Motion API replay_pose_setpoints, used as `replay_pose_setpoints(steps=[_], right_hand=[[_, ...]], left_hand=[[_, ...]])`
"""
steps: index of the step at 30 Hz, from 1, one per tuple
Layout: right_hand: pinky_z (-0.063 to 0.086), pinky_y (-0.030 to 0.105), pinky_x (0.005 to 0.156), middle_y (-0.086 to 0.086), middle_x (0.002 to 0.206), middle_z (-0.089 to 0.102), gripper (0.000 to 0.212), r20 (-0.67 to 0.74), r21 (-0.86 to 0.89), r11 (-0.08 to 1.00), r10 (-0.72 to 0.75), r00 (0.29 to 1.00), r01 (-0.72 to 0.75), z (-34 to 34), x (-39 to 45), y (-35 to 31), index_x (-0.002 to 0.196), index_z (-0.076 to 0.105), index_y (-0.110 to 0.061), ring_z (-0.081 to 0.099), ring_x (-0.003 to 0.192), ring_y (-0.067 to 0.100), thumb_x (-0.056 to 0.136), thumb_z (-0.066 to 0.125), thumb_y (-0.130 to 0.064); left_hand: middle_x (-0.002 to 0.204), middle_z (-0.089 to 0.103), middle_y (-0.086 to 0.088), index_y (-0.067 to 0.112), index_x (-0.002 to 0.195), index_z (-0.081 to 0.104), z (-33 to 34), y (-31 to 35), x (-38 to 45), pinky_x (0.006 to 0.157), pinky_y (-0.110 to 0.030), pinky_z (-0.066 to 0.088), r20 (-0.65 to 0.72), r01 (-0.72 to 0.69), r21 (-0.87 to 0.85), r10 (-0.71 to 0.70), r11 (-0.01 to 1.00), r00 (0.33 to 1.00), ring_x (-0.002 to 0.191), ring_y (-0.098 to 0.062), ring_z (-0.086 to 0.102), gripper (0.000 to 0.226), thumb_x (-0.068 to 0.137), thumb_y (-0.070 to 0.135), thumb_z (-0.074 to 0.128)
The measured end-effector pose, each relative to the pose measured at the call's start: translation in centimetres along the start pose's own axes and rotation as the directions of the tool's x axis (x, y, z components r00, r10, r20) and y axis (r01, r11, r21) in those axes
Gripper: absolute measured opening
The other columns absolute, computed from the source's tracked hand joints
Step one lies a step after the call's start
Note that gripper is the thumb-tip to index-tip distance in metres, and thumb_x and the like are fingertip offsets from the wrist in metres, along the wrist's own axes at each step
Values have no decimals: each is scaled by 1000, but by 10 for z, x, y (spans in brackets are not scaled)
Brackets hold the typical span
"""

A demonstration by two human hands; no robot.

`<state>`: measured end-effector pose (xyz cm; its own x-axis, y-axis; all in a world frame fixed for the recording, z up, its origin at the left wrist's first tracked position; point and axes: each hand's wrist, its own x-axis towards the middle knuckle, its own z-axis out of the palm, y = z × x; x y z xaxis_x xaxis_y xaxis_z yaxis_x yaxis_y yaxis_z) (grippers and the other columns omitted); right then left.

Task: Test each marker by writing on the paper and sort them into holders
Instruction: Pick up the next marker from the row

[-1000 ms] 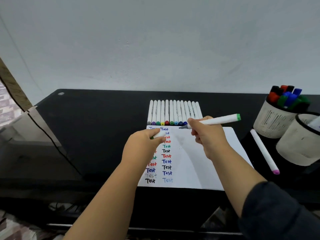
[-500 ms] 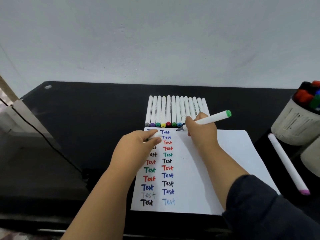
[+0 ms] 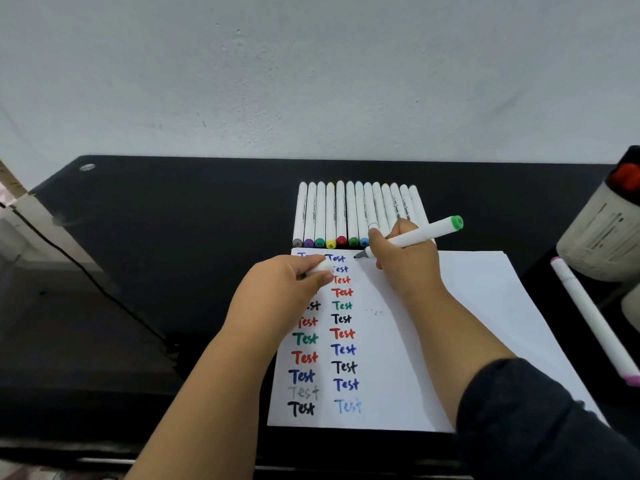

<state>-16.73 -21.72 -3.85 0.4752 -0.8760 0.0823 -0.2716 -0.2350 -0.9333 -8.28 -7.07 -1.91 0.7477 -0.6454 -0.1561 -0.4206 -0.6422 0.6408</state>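
Right hand (image 3: 408, 268) has a pen grip on a white marker with green end cap (image 3: 412, 237), dark tip at the top edge of the paper (image 3: 485, 306), just right of the second "Test" column. Left hand (image 3: 280, 299) rests on the paper's left side, fingers curled round a white cap (image 3: 320, 266). Row of capped markers (image 3: 346, 213) lies on the black tabletop (image 3: 173, 220) just beyond the paper. Holder (image 3: 602, 230) at the right edge, red-capped markers inside. Pink-ended marker (image 3: 595, 320) lies loose beside it.
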Motion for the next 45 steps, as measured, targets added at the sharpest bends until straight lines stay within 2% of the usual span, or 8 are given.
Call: replay_pose_setpoints(steps=[5,10,13,19,26,30,42,45], right_hand=[[35,24,53,3,63,44,31,-38,32,999,19,999,-18,-2,0,-1,65,36,-16,42,58,13,88,56,-15],[38,27,59,10,70,47,29,-6,46,999,28,1000,-28,-2,-1,0,67,37,-14,45,63,16,87,57,-17],[31,21,52,1,62,37,32,5,41,999,26,1000,-26,-3,-1,-1,65,32,-15,34,56,11,86,56,-11],[26,8,39,-3,58,36,34,-33,57,998,20,999,-18,-5,-1,0,63,31,-15,33,52,7,86,54,-7],[26,10,41,-2,59,35,33,-46,45,999,13,999,-11,-5,-1,0,64,31,-15,32,52,8,86,55,-8],[29,21,50,0,61,34,30,-77,57,998,33,996,-29,-4,0,2,65,31,-14,32,54,10,85,53,-8],[28,21,51,-1,59,32,32,-103,85,996,41,994,-32,-5,-2,2,63,29,-15,30,53,10,84,51,-6],[25,17,45,-2,58,29,33,-126,102,994,49,991,-36,-5,-1,2,63,26,-16,27,51,9,84,50,-4]], left_hand=[[134,53,9,42,132,47,-1,0,-3,65,-20,36,-6,-18,-4,18,1000,1000,104,-8,53,44,89,49,54],[131,55,9,41,132,48,-5,0,-4,70,-23,41,-23,-14,-25,13,1000,1000,101,-8,54,44,89,48,54],[131,55,8,42,132,48,-5,0,-4,73,-24,43,-18,-15,-27,14,1000,1000,101,-9,56,44,89,48,54],[131,55,9,41,132,48,-2,-1,-3,65,-20,39,-21,-29,-26,29,999,999,94,-5,52,45,89,49,54],[134,53,10,41,132,48,3,1,-4,57,-9,28,-10,-49,-21,48,999,999,86,2,41,43,89,47,55],[132,54,11,42,132,48,3,1,-2,56,-11,28,-7,-40,-18,40,999,999,79,4,40,44,89,48,54],[132,54,8,42,133,46,3,-2,0,58,-12,31,-9,-50,18,50,999,999,87,-1,45,45,89,50,53],[132,54,9,42,133,46,3,-2,0,56,-12,30,-6,-53,28,54,998,999,78,4,43,45,89,50,53]])
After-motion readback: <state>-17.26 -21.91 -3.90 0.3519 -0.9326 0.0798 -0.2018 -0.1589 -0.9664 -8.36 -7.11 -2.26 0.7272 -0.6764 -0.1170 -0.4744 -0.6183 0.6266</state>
